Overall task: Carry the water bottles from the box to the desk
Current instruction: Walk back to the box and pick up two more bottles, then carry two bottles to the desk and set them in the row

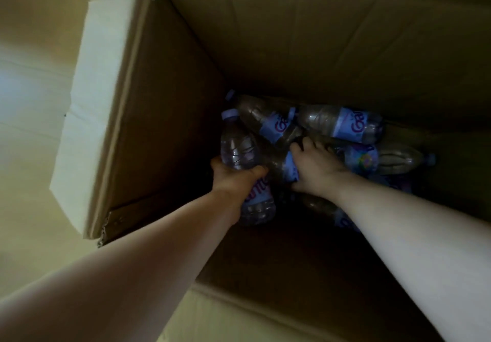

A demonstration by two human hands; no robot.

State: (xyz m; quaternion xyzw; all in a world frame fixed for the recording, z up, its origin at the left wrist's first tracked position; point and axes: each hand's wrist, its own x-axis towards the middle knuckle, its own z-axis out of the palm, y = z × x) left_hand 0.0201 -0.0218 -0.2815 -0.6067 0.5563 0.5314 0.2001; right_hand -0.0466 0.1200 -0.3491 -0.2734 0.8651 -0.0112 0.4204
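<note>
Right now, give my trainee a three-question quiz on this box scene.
1. True or false: the left hand grips a bottle.
2. Where does the right hand rest? A) on the flap B) on the bottles in the cardboard box C) outside the box
3. Fill in: the bottles' labels are ___.

Key: 1 true; 2 B; 3 blue.

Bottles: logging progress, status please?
Left hand grips one bottle. Right hand grasping another. Both inside box. Nothing blocking.
</note>
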